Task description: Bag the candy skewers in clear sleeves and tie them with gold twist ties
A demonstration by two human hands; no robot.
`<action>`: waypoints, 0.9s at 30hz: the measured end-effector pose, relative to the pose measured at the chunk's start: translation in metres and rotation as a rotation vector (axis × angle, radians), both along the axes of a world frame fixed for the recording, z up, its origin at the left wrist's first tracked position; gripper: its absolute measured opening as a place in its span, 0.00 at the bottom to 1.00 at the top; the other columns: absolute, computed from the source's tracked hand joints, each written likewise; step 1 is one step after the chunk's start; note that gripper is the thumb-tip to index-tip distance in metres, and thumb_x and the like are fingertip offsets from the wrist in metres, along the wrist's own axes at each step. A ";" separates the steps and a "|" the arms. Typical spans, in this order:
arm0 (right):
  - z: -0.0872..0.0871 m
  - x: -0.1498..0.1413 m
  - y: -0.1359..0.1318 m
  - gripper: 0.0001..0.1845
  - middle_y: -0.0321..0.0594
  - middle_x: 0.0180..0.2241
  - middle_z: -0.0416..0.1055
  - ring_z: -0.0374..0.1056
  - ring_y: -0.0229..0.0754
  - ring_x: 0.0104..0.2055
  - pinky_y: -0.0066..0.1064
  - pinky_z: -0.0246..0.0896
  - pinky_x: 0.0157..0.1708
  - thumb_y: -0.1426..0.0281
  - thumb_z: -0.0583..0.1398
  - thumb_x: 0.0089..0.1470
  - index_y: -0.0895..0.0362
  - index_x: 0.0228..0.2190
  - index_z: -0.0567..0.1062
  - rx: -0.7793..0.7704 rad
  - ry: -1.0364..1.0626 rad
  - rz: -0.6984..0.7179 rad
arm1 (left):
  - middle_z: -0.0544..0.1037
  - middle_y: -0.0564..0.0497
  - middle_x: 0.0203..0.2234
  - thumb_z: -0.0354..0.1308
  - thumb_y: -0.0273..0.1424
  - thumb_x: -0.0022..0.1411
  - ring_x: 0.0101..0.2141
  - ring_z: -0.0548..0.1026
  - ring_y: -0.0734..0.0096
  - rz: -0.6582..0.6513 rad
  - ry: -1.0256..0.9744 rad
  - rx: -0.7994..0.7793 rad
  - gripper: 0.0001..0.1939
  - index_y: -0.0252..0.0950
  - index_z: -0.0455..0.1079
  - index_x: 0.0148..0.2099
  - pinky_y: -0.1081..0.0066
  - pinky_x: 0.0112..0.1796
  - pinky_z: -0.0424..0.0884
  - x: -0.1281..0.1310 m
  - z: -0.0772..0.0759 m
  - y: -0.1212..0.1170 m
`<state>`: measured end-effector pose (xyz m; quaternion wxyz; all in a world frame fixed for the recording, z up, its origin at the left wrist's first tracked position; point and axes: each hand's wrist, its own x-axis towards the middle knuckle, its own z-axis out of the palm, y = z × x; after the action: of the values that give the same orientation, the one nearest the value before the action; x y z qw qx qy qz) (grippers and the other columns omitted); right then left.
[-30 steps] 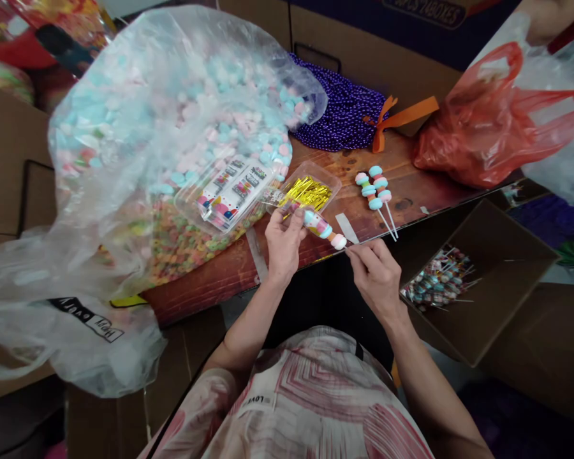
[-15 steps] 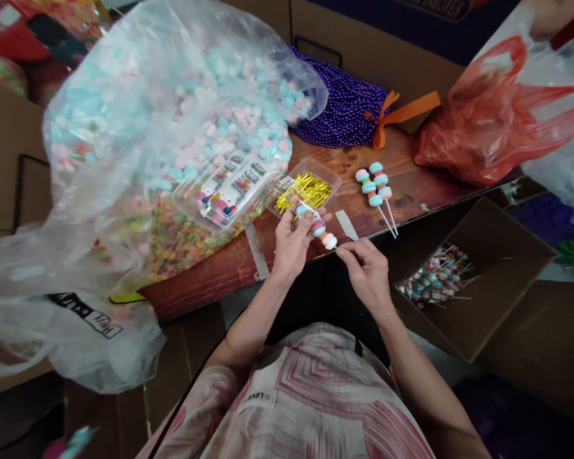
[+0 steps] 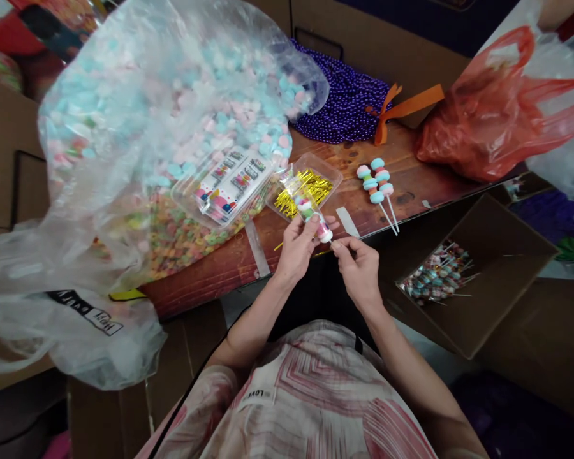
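Between my hands is a candy skewer [image 3: 323, 231] of pink, blue and white pieces, inside a clear printed wrapper [image 3: 295, 186] that extends up and left over the gold ties. My left hand [image 3: 296, 252] has its fingers closed around the wrapped candy. Thumb and fingers of my right hand [image 3: 358, 264] pinch the stick just below the lowest piece. Just beyond, gold twist ties [image 3: 316, 186] fill a clear plastic tray [image 3: 333, 172]. Left of it, printed wrappers [image 3: 234, 182] lie in another clear tray [image 3: 184, 201]. Two unwrapped candy skewers [image 3: 377, 180] rest on the table to the right.
Large clear bags of pastel candies [image 3: 191, 95] and ring candies [image 3: 182, 245] cover the table's left. Purple beads [image 3: 339, 95] and a red plastic bag [image 3: 478, 121] stand behind. A cardboard box [image 3: 502, 274] with wrapped skewers [image 3: 440, 274] is at lower right.
The skewer has slid deeper into the wrapper, up and left. My right hand has shifted a little left with the stick, closer to my left hand.
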<state>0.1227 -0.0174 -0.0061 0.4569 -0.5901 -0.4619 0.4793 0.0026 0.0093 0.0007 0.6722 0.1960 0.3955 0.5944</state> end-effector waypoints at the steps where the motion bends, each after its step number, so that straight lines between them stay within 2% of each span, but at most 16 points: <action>1: 0.001 -0.004 0.002 0.15 0.34 0.23 0.68 0.61 0.37 0.27 0.30 0.58 0.29 0.58 0.64 0.56 0.55 0.25 0.74 0.056 -0.047 -0.017 | 0.85 0.48 0.36 0.76 0.46 0.55 0.46 0.85 0.59 -0.018 0.004 -0.006 0.23 0.35 0.73 0.41 0.66 0.49 0.78 0.003 0.000 -0.002; 3: 0.004 -0.011 0.006 0.14 0.37 0.27 0.73 0.66 0.40 0.31 0.32 0.62 0.35 0.60 0.62 0.57 0.55 0.25 0.74 0.117 -0.076 -0.028 | 0.85 0.48 0.35 0.75 0.47 0.55 0.46 0.85 0.60 -0.032 0.010 -0.028 0.23 0.35 0.73 0.40 0.67 0.48 0.78 0.006 0.001 -0.006; 6: 0.008 -0.013 0.006 0.13 0.37 0.29 0.74 0.66 0.40 0.30 0.32 0.62 0.34 0.60 0.61 0.59 0.54 0.27 0.73 0.103 -0.047 0.027 | 0.85 0.47 0.36 0.73 0.46 0.59 0.47 0.84 0.61 -0.011 0.000 -0.065 0.21 0.35 0.73 0.40 0.67 0.49 0.78 0.002 0.004 -0.004; 12: 0.011 0.005 -0.010 0.16 0.30 0.19 0.66 0.60 0.36 0.23 0.30 0.55 0.28 0.60 0.60 0.62 0.54 0.26 0.74 0.030 -0.148 0.255 | 0.85 0.44 0.41 0.71 0.45 0.62 0.48 0.85 0.59 -0.003 -0.006 -0.077 0.19 0.35 0.74 0.44 0.67 0.48 0.77 -0.010 0.006 0.002; 17: 0.011 -0.007 -0.008 0.17 0.31 0.18 0.65 0.60 0.35 0.22 0.29 0.56 0.27 0.59 0.61 0.61 0.54 0.24 0.72 0.049 -0.053 0.219 | 0.85 0.45 0.37 0.72 0.47 0.59 0.46 0.85 0.58 0.018 0.011 -0.055 0.22 0.35 0.75 0.43 0.67 0.46 0.79 0.000 -0.003 -0.007; 20: 0.012 -0.017 -0.004 0.18 0.30 0.18 0.64 0.57 0.34 0.21 0.29 0.55 0.25 0.59 0.62 0.60 0.54 0.23 0.70 0.043 0.031 0.220 | 0.85 0.46 0.35 0.72 0.48 0.58 0.42 0.85 0.60 0.041 0.065 0.005 0.21 0.36 0.76 0.41 0.69 0.41 0.79 0.001 -0.005 -0.012; 23: 0.011 -0.022 -0.005 0.20 0.30 0.18 0.63 0.54 0.33 0.20 0.28 0.52 0.23 0.57 0.63 0.60 0.54 0.22 0.69 -0.017 0.135 0.224 | 0.86 0.46 0.35 0.71 0.48 0.59 0.36 0.83 0.65 0.035 0.128 0.041 0.20 0.35 0.78 0.40 0.74 0.32 0.76 -0.004 -0.002 -0.016; 27: 0.012 -0.030 -0.012 0.17 0.29 0.21 0.67 0.57 0.33 0.20 0.27 0.51 0.22 0.54 0.65 0.60 0.54 0.31 0.72 -0.043 0.209 0.252 | 0.86 0.47 0.37 0.72 0.47 0.59 0.24 0.74 0.77 0.082 0.139 0.046 0.19 0.36 0.80 0.40 0.77 0.21 0.66 -0.014 0.001 -0.033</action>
<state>0.0926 -0.0292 0.0056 0.4260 -0.4839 -0.4719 0.6014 -0.0111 -0.0234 0.0017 0.6135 0.2357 0.4350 0.6155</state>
